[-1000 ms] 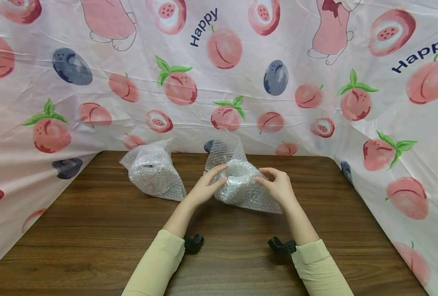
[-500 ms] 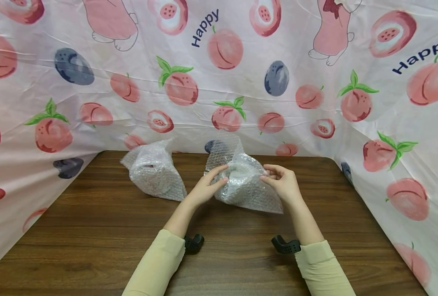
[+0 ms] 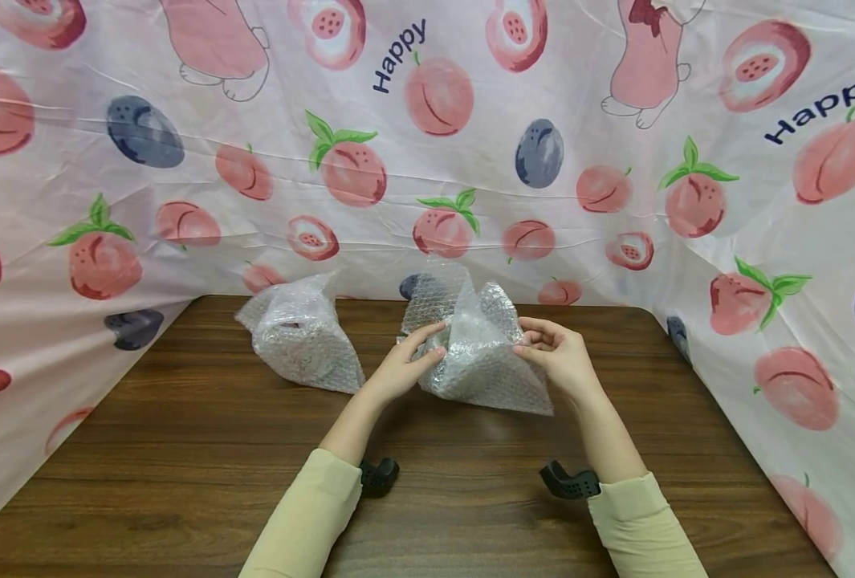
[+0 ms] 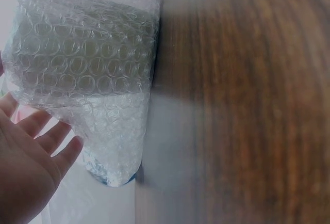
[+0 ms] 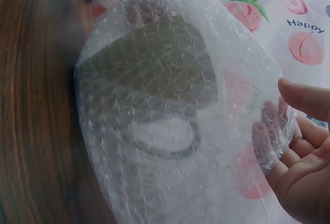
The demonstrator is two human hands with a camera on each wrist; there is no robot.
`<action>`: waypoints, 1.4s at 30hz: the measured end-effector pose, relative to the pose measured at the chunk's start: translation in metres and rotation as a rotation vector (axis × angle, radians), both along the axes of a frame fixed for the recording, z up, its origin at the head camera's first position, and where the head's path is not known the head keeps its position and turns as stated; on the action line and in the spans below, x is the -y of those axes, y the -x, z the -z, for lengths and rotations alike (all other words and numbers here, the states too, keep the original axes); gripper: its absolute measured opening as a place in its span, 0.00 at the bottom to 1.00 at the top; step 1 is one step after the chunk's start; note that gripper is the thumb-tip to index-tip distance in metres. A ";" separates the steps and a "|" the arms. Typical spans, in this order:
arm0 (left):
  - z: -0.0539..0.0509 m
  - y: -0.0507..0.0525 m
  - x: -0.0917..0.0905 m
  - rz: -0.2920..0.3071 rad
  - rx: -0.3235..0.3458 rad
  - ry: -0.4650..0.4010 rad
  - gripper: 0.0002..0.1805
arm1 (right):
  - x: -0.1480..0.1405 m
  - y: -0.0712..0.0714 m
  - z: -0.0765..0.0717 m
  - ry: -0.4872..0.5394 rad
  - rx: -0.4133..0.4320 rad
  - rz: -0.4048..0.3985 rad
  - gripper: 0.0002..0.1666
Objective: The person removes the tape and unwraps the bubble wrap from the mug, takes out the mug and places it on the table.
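Note:
A mug (image 5: 149, 64) stands wrapped in bubble wrap (image 3: 481, 373) on the table's far middle. Through the wrap the right wrist view shows its olive-grey body and a looped handle (image 5: 167, 154). My left hand (image 3: 405, 365) holds the wrap at the left of the mug's top, thumb on the near side and fingers beyond. In the left wrist view, its fingers (image 4: 51, 133) lie lightly bent against the wrap. On the right, my right hand (image 3: 555, 353) pinches a loose edge of the wrap between thumb and fingers, and this flap stands raised.
Another bubble-wrapped bundle (image 3: 304, 341) lies to the left, its contents hidden. The brown wooden table (image 3: 181, 449) reaches back to a fruit-print cloth (image 3: 369, 265) that hangs behind and at both sides. Each wrist wears a black camera mount (image 3: 570, 482).
My right hand has moved right, off the mug's rim, drawing the wrap's edge up and outward. A flap now rises over the opening. The left hand has stayed in place.

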State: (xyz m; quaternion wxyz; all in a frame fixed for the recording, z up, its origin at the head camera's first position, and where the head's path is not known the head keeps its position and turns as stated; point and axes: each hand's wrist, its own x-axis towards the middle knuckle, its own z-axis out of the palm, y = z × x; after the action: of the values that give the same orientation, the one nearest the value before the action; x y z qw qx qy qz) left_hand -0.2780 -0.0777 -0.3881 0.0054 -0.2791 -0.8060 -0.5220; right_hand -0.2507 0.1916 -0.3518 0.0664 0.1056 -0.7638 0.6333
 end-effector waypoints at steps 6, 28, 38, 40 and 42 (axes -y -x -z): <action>0.012 0.009 0.002 -0.009 -0.002 0.009 0.29 | -0.006 -0.004 0.004 0.016 0.002 -0.046 0.29; 0.017 0.013 0.001 -0.027 0.012 0.018 0.29 | -0.021 -0.026 0.016 -0.094 -0.227 -0.283 0.08; 0.019 0.014 0.002 -0.028 0.022 0.021 0.30 | -0.033 -0.022 0.017 -0.097 -0.215 -0.590 0.05; 0.019 0.014 0.002 -0.029 0.020 0.019 0.30 | -0.034 -0.022 0.017 -0.122 -0.198 -0.648 0.05; 0.019 0.014 0.002 -0.028 0.019 0.018 0.30 | -0.035 -0.022 0.017 -0.179 -0.180 -0.681 0.06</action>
State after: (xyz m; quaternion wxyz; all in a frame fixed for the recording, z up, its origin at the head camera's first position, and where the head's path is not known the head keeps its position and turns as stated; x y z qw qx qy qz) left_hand -0.2921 -0.0800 -0.4067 0.0029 -0.2628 -0.8145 -0.5171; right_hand -0.2284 0.2264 -0.3689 -0.0908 0.4148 -0.7284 0.5377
